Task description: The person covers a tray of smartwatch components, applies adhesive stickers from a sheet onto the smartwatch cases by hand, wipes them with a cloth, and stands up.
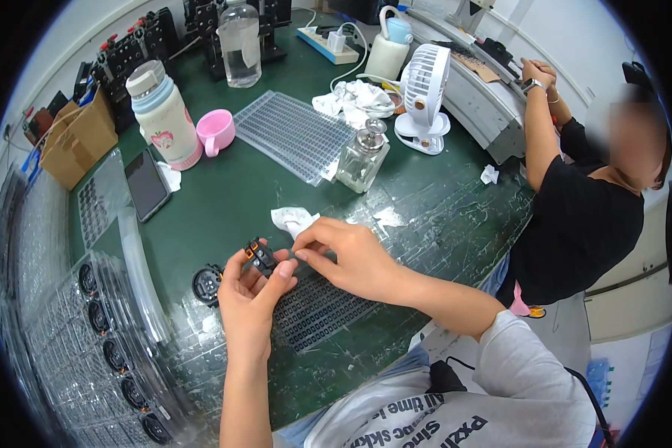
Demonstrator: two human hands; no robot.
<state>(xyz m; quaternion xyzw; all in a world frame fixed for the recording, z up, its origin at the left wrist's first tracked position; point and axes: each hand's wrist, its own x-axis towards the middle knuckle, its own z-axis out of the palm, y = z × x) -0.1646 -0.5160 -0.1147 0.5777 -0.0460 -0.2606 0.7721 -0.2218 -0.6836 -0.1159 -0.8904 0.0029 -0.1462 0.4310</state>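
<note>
My left hand (248, 302) is closed around a small black plastic part with orange bits (260, 257), held up between thumb and fingers above the table. Just to its right, my right hand (362, 260) makes a pinch, thumb against forefinger. Whatever sits in that pinch, if anything, is too small to make out. Below both hands lies a sheet with rows of small dark pieces (325, 310), partly covered by them. A round black part (207, 285) rests on the table left of my left hand. Beyond my fingers is a crumpled white tissue (291, 219).
Stacked clear trays with round black parts (60, 351) fill the lower left. Farther off stand a glass dispenser bottle (362, 160), a white fan (425, 93), a pink cup (216, 131), a flask (164, 119) and a phone (146, 184). A person in black (582, 201) sits at right.
</note>
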